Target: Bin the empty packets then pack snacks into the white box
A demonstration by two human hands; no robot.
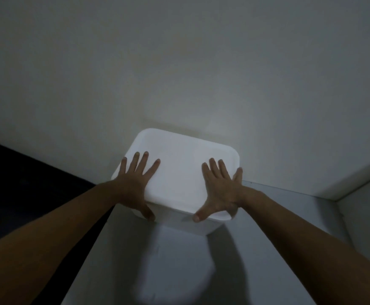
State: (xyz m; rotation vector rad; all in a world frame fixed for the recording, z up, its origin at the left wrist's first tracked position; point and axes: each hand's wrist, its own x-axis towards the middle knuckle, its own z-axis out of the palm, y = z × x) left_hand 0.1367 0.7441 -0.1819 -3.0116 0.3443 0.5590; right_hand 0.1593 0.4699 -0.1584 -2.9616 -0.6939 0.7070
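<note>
Plain white box (pixel 179 172), grey shelf (pixel 179 260), off-white wall (pixel 179 62)

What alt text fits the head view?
Both hands, left hand and right hand, press flat with spread fingers on the closed lid of a white box. The box sits on a grey surface against a pale wall in dim light.

White box (pixel 179 172) on shelf (pixel 289 249), against wall (pixel 179 62).

I'm seeing dim light, a plain pale wall (pixel 179 62) ahead, a grey-white shelf surface (pixel 289 216) below, darkness at the left.
</note>
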